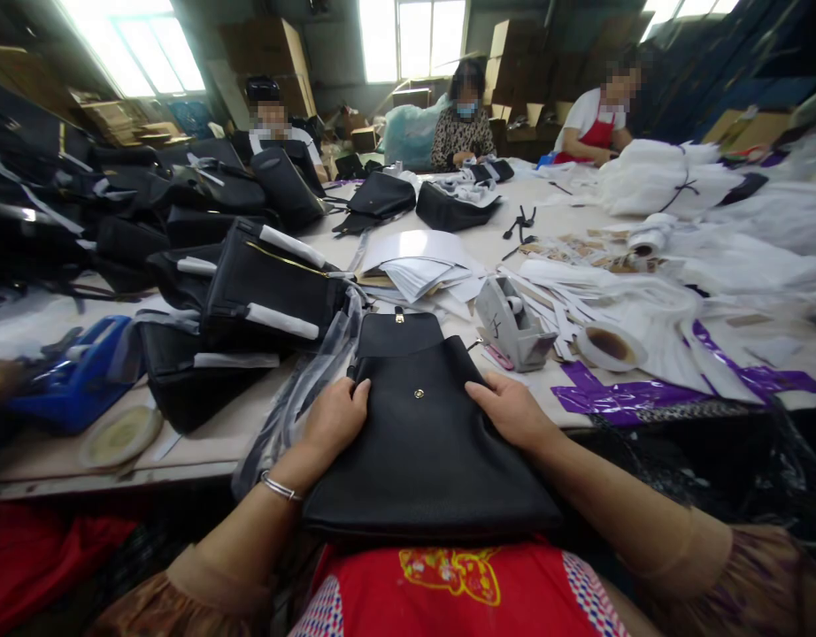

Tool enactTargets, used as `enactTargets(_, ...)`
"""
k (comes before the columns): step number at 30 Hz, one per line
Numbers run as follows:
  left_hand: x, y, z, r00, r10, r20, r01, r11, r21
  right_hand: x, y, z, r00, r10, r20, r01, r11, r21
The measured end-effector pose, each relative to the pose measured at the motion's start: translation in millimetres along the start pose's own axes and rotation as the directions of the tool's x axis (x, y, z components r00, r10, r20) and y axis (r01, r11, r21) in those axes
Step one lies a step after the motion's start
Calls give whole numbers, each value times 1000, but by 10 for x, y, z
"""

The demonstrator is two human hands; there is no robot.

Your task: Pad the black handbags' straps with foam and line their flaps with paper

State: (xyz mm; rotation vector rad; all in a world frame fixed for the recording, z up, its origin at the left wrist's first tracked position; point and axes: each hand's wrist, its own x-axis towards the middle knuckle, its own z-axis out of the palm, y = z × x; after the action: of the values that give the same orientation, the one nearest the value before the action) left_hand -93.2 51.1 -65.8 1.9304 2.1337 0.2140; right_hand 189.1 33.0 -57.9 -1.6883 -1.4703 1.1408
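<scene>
A black leather bag (427, 451) lies in front of me, its lower end against my red apron. Its flap (401, 334) is folded back toward the far side, showing a small metal clasp, and a round metal stud sits on the front panel. My left hand (336, 411) grips the bag's left edge, thumb on top. On the opposite edge, my right hand (514, 409) is closed the same way. The fingers beneath both edges are hidden. Just beyond my right hand stands a grey tape dispenser (514, 327).
Black bags (268, 292) with white wrapping pile up at left, near a blue tape dispenser (82, 372). White sheets (414, 261) lie ahead. Tape rolls, paper strips (567, 310) and purple tape (620, 394) cover the right. Several people sit across the table; a blurred hand shows at far left.
</scene>
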Motion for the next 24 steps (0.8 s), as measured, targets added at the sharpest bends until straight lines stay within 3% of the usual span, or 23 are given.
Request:
enactTargets(3, 86, 68, -187, 995, 94, -14, -88, 965, 248, 11, -43, 94, 998, -59, 17, 60, 992, -110)
enactTargets(6, 248, 284, -387, 946, 325, 11, -305, 874, 379, 26, -44, 161, 998, -62, 9, 62, 984, -165)
enactTargets(10, 513, 720, -411, 814, 540, 213, -577, 796, 185, 33, 23, 190, 1000, -17, 23, 18, 1000, -19)
enactTargets(13, 658, 1004, -226, 711, 651, 267, -674, 739, -7, 40, 117, 175, 998, 13, 59, -23, 984, 176)
enactTargets(15, 712, 1114, -84, 673, 691, 264, -704, 708, -56, 49, 192, 155, 997, 14, 79, -36, 956, 292)
enactTargets(17, 739, 1155, 25, 674, 710, 203, -693, 703, -159, 56, 264, 134, 997, 3, 80, -33, 929, 369)
enactTargets(21, 766, 1161, 72, 757, 650, 71, -570, 709, -414, 50, 347, 117, 1000, -5, 11, 1, 937, 351)
enactTargets(24, 810, 1228, -32, 802, 561, 205, -461, 799, -386, 36, 348, 136, 999, -16, -34, 26, 945, 326)
